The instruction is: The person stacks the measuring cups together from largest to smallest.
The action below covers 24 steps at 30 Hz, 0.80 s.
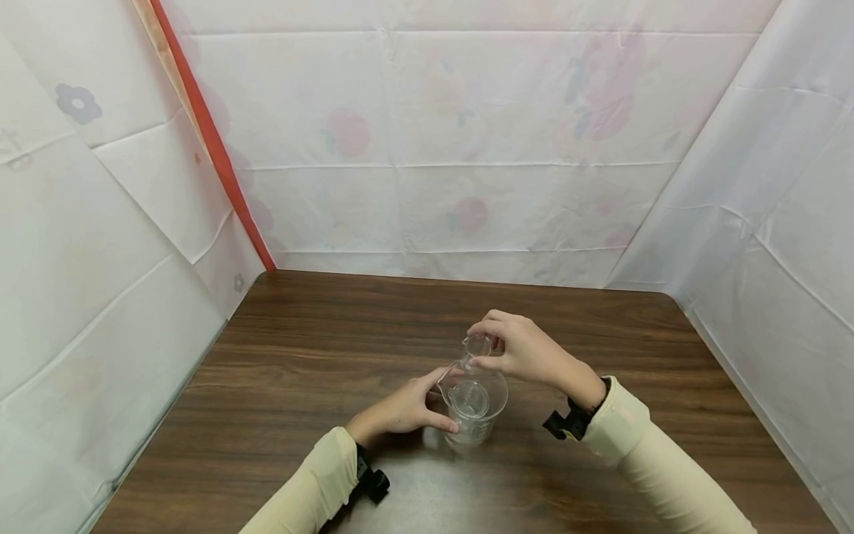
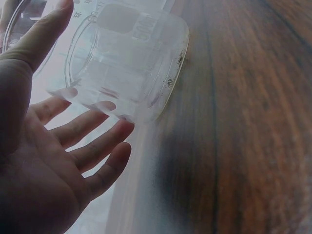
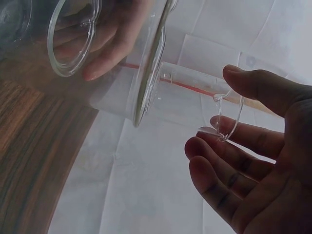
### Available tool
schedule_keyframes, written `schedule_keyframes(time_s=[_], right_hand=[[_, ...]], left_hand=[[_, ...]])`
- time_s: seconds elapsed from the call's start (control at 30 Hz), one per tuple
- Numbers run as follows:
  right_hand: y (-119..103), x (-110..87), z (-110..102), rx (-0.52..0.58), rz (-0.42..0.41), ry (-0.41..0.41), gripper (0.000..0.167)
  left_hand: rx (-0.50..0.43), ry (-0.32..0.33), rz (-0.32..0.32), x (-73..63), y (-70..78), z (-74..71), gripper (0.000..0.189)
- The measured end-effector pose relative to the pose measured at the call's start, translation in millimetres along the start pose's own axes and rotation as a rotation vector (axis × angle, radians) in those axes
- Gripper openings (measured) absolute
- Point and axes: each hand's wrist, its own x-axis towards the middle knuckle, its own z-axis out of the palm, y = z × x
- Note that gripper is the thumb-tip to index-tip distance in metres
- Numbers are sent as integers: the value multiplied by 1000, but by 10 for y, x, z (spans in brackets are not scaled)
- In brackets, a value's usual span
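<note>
A large clear glass beaker (image 1: 490, 417) stands on the table, with a smaller glass beaker (image 1: 469, 400) inside it. My left hand (image 1: 405, 406) holds the large beaker from the left, thumb on the near side and fingers round the far side. Faint markings show on its wall in the left wrist view. Above the large beaker's far rim, my right hand (image 1: 523, 347) pinches a small, narrow glass vessel with a pouring lip (image 3: 229, 114) between thumb and fingers. Its lower end lies close to the large beaker's rim (image 3: 146, 83); whether they touch I cannot tell.
The brown wood-grain table (image 1: 307, 348) extends around both hands. White printed sheets (image 1: 427, 208) hang behind and at both sides, with a red strip (image 1: 213, 141) at the back left corner. Each wrist bears a small black camera (image 1: 373, 482).
</note>
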Motion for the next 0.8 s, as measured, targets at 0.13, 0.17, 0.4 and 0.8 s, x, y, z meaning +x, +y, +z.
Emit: schedule_keyframes(time_s=[0.13,0.17,0.4,0.8], right_hand=[[-22,-11,-3,1,-5,-11,31],[-26,-13,-3,1,-7,-14,31],[-47,-27,13,1,-30,-14,30],[-98,-39,27,-7,-19,-43,29]], left_hand=[[1,-3,5,-5,-2,-1,80],[0,-3,5,-5,-3,0,80],[-11,4,-2,-4,-2,5,79],[-23,1,-6,-15,-3,0,78]])
